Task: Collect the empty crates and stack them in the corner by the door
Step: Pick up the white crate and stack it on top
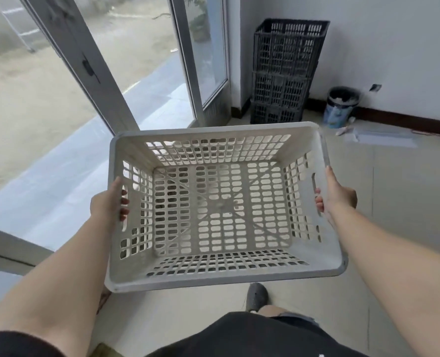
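— What have you got there, seen from the head camera?

— A pale grey perforated plastic crate, empty, held out in front of me above the tiled floor. My left hand grips its left wall, with the fingers hooked through the handle slot. My right hand grips the right wall the same way, its fingertips showing inside the slot.

— And the corner?

— Ahead and to the right, a stack of black slatted plastic crates stands against the white wall, just beside the grey-framed glass door. My crate is well apart from that stack, nearer to me and tilted a little.

— Anything else nearby?

— A small round bin with a dark liner on the floor right of the stack, and my grey shoe below the crate.
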Motion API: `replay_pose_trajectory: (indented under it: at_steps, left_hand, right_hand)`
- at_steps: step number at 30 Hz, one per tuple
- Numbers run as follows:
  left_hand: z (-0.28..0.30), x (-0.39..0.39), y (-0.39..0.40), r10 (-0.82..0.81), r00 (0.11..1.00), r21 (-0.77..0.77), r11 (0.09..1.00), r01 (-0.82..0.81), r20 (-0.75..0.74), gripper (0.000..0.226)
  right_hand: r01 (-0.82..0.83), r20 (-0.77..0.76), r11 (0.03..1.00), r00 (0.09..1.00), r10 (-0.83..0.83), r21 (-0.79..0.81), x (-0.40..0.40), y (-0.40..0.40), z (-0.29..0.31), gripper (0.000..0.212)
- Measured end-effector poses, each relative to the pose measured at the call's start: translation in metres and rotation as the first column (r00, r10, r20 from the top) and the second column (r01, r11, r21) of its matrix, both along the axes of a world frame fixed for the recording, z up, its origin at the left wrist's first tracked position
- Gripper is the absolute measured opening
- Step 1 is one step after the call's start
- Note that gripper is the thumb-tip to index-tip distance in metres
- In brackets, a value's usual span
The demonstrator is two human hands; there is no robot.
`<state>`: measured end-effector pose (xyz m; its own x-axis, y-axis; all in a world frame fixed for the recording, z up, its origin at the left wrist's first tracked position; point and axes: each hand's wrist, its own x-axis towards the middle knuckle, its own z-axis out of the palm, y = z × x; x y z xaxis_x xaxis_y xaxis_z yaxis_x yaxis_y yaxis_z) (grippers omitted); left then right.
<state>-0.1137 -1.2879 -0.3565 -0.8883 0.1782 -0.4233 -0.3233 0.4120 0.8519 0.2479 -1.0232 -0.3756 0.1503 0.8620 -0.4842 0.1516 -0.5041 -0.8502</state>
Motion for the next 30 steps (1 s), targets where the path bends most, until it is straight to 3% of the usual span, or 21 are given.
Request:
replay_pose_trajectory:
  at_steps: [14, 21, 30]
  left_hand:
    - [0.020, -0.121, 0.278, -0.018, 0.997, 0.046, 0.999, 0.021, -0.073, 0.038]
    - [0.004, -0.214, 0.426, -0.134, 0.990, 0.043, 0.990, 0.136, -0.045, 0.040]
    - [0.027, -0.308, 0.604, -0.226, 0.971, 0.021, 0.973, 0.228, -0.078, 0.038]
  right_hand:
    - [0.075, -0.006, 0.997, 0.997, -0.075, 0.010, -0.118, 0.246, 0.020, 0.060]
    - [0.160, 0.053, 0.987, 0.986, -0.160, 0.007, -0.193, 0.361, 0.010, 0.063]
    - [0.269, 0.038, 0.963, 0.962, -0.269, 0.022, -0.269, 0.498, 0.026, 0.062]
